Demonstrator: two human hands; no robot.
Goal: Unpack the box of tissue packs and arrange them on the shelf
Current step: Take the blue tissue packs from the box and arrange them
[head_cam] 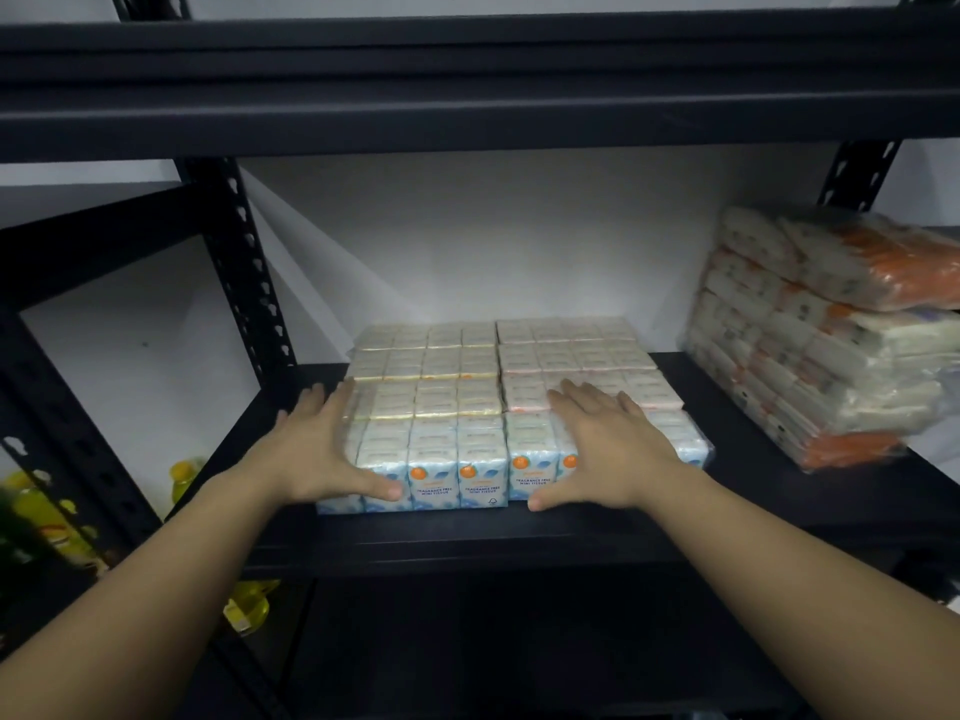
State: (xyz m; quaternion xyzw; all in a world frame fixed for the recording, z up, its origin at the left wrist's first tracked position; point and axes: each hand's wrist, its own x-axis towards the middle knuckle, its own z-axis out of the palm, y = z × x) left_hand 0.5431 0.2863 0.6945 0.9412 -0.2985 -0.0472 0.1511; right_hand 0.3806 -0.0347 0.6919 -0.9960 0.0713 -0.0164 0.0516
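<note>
Both hands lie spread flat, left hand [317, 449] and right hand [608, 449] bracketing the front tissue packs [457, 459] on the shelf [467, 537]; pressing evenly inward and back should square the block.

- My left hand [318, 452] reaches toward twelve o'clock, fingers straight, thumb spread toward three o'clock.
- My right hand [605, 449] mirrors it, palm down, thumb toward nine o'clock.
- Both forearms are bare and extended.

A stockroom, by the look; black slotted-steel shelving [244, 283] fills the frame; wrapped tissue bundles [826, 340] stacked at right; yellow bottles [36, 506] lower left.
</note>
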